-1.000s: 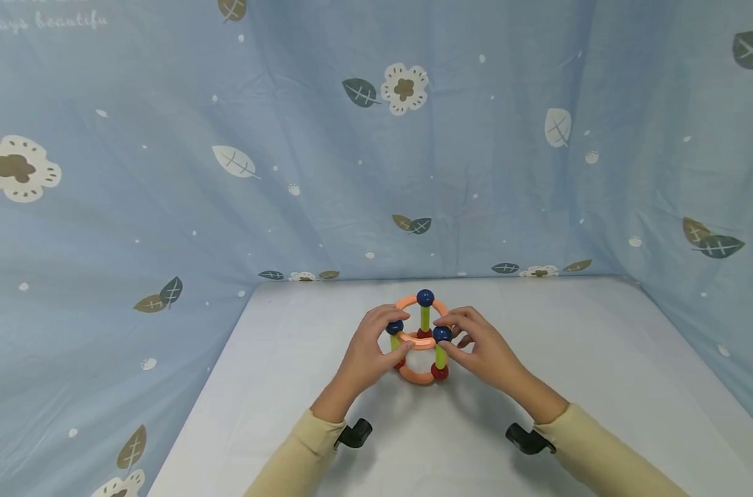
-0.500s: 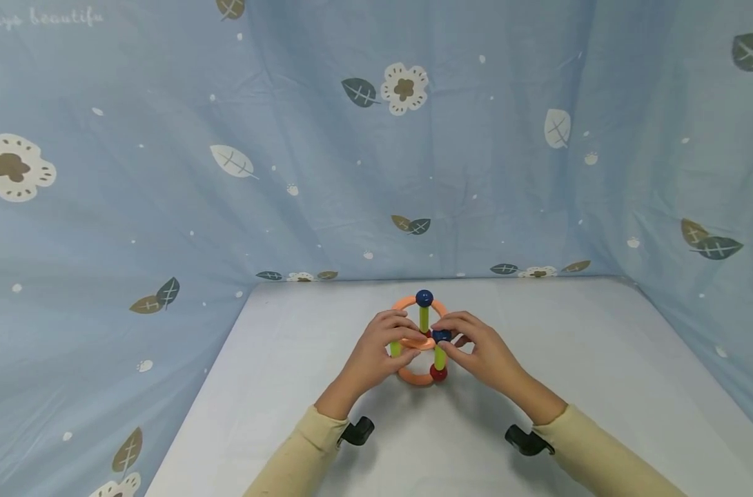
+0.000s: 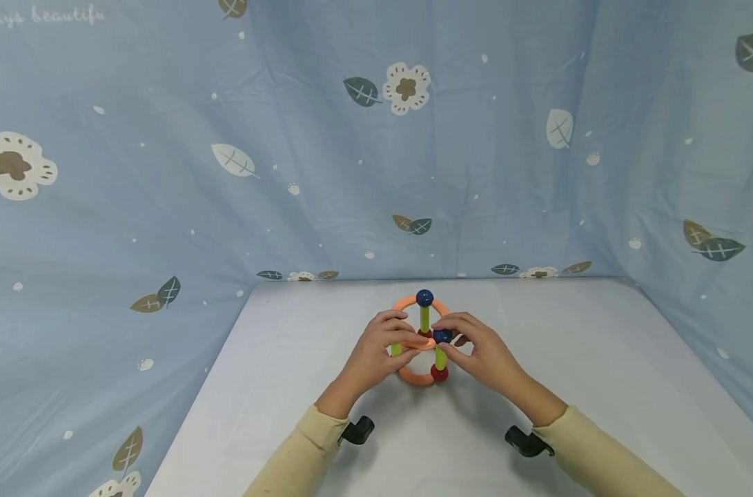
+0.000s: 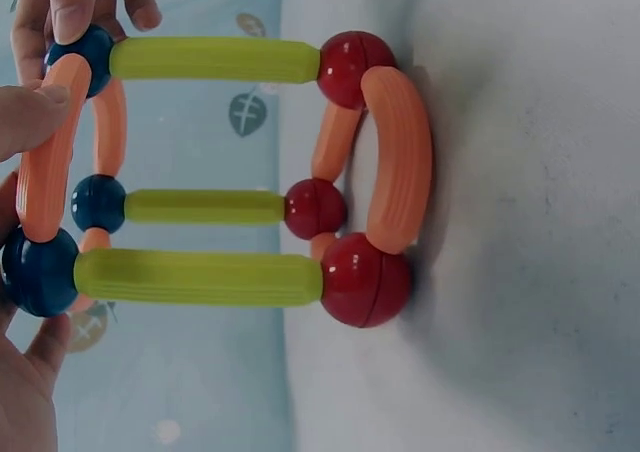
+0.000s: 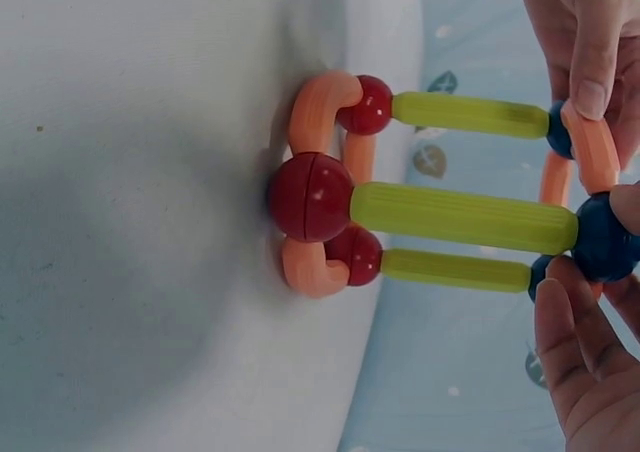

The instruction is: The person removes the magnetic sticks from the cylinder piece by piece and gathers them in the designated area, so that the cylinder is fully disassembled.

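Note:
A toy frame of magnetic balls and sticks stands on the table. Its lower ring has red balls [image 4: 366, 280] joined by orange curved sticks [image 4: 398, 162]. Lime-green sticks [image 5: 465, 217] rise upright to blue balls [image 3: 424, 297] in an upper orange ring. My left hand [image 3: 373, 353] is at the upper ring's left side, its thumb and fingers pinching the front curved stick [image 4: 50, 157]; it hides the left blue ball in the head view. My right hand [image 3: 484, 351] pinches the front right blue ball [image 3: 442, 336] between thumb and fingers.
The frame stands on a white-covered table [image 3: 277, 386] towards its back edge. A blue curtain [image 3: 326, 138] with leaf and flower prints hangs behind and along the sides. Black wrist cameras [image 3: 359, 431] are strapped under both sleeves.
My left hand has shifted slightly right, from around the left blue ball onto the front curved stick. My right hand stays on its blue ball, and the toy frame is nearly still.

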Tool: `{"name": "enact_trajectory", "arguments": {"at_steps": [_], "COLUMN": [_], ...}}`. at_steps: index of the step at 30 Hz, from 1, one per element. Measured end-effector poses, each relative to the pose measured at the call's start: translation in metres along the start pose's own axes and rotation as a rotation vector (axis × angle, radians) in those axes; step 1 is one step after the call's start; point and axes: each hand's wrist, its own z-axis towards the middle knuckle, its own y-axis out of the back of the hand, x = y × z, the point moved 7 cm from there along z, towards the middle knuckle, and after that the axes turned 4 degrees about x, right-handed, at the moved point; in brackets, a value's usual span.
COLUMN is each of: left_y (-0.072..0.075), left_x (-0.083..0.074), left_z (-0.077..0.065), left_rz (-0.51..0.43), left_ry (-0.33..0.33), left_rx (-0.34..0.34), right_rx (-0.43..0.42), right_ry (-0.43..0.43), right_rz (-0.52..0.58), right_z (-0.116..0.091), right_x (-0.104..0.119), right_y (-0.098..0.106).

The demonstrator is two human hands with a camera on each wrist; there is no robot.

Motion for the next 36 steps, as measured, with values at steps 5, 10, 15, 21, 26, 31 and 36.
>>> {"name": "enact_trajectory", "arguments": {"at_steps": [5,10,15,21,26,31,36], "left_y": [-0.0007,-0.0006,-0.001,-0.0023,-0.003,-0.0032,-0.0027], "left_x": [0.0007,-0.0021,-0.0022,0.0005,0.0012,0.0008,-0.0007], "left_z": [-0.0001,0.0,-0.0001,-0.0003,0.0007,0.0015,0.0013], "left_rz": [0.006,0.042,0.055,0.086,0.104,0.114,0.109], "left_ry": [-0.016,-0.063,-0.072,-0.045,-0.042,-0.042,-0.032], "left_rx": [-0.004,-0.011,-0.011,0.006,0.012,0.007,-0.004], "right_rx": [-0.001,-0.003,0.0,0.007,0.005,0.002,0.002], "right_ry": [0.004,-0.004,-0.005,-0.012,-0.009,-0.008,-0.002], "right_rz": [-0.005,-0.009,-0.019,-0.017,-0.018,-0.018,-0.013], "right_z": [0.0,0.0,0.0007,0.001,0.0015,0.0018,0.0023], "right_x": [0.0003,0.0007,0.0009,0.0002,0.001,0.0008,-0.0003], "right_y": [-0.0004,0.0001,0.0003,0.0004,0.0005,0.0002,-0.0009]}}
